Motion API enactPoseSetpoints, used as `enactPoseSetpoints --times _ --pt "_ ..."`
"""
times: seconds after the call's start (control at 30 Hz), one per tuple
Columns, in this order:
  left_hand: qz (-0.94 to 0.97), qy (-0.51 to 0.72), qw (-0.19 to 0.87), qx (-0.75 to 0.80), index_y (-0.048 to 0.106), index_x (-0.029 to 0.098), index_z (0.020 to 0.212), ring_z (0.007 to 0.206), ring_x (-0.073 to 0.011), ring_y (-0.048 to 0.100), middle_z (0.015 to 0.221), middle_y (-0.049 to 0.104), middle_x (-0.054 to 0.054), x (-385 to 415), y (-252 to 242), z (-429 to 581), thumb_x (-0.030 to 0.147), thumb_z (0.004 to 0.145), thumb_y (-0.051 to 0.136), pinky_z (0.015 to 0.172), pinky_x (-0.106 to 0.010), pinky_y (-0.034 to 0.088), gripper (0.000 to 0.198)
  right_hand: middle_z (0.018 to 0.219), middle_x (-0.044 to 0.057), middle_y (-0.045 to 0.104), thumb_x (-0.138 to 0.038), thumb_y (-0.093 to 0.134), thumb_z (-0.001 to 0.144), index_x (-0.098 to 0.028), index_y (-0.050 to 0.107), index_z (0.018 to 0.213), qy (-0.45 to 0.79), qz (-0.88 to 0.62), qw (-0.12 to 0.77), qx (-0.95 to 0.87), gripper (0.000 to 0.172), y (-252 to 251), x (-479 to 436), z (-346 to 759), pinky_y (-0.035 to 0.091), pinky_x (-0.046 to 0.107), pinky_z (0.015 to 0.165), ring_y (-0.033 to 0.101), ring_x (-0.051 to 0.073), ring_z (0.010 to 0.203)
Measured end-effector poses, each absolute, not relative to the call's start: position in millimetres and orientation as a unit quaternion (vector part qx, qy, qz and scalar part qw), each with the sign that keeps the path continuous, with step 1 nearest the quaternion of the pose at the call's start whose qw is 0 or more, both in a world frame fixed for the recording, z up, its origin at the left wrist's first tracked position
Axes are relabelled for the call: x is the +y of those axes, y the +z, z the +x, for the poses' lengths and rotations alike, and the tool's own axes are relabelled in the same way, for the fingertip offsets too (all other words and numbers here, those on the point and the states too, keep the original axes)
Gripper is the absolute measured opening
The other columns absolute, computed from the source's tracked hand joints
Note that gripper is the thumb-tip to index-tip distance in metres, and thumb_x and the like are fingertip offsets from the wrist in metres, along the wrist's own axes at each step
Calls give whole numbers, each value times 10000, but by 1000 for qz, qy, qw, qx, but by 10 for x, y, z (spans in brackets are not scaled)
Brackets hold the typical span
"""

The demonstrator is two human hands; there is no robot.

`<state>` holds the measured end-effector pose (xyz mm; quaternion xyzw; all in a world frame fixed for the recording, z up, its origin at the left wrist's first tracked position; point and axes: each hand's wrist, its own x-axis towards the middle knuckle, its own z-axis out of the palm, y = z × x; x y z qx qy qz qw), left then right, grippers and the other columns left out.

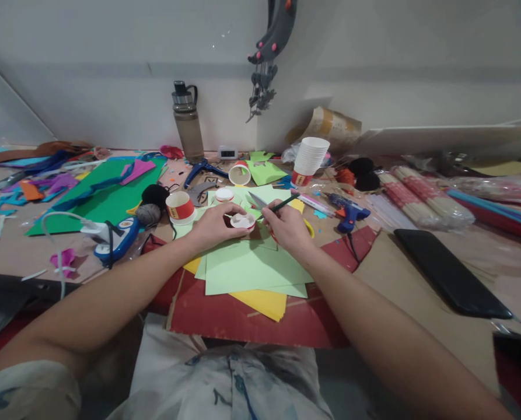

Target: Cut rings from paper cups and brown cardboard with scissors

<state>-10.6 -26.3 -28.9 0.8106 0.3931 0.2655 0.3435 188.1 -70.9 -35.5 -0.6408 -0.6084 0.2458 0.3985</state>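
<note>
My left hand is closed around the cut-down bottom of a paper cup, its white inside facing up. My right hand is closed on a dark pencil that slants up to the right. A pointed metal blade, like that of scissors, sticks out past the right thumb; the fingers hide whether they also grip it. Both hands are over light green paper sheets. Just behind the left hand stands another short cup piece. A red and white paper cup is left of it.
A stack of paper cups, a blue glue gun and a black phone lie to the right. At the back stand a water bottle and small clock. Green sheet and a blue power strip are left.
</note>
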Motion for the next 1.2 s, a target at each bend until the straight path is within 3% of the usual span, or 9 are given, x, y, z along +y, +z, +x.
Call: enactPoseSetpoints --times 0.23,0.5,0.87,1.2 --pt "786 300 367 396 670 183 1045 796 -174 646 1042 693 -71 -256 -174 -140 470 683 741 713 -317 519 467 695 0 654 -360 479 890 -213 560 831 257 -639 397 -607 178 -355 -717 1887 363 232 539 569 136 593" --pt "734 354 438 380 620 157 1024 944 -200 647 1073 684 -90 -180 -174 -140 429 681 752 886 -363 492 457 645 -19 583 -319 503 845 -219 570 828 234 -636 395 -620 121 -351 -713 1872 349 243 541 518 140 577" --pt "861 213 242 393 597 214 1179 1082 -240 591 1215 621 -64 -181 -99 -206 358 705 668 926 -359 460 501 660 -18 584 -337 496 849 -215 572 842 249 -610 414 -628 143 -384 -701 1876 354 253 545 510 141 582" --pt "894 132 241 355 627 241 1176 1064 -240 604 1173 660 -45 -204 -61 -221 495 708 680 890 -339 465 535 665 3 646 -495 489 889 -202 574 797 271 -613 436 -601 318 -447 -667 1910 388 242 524 558 130 554"
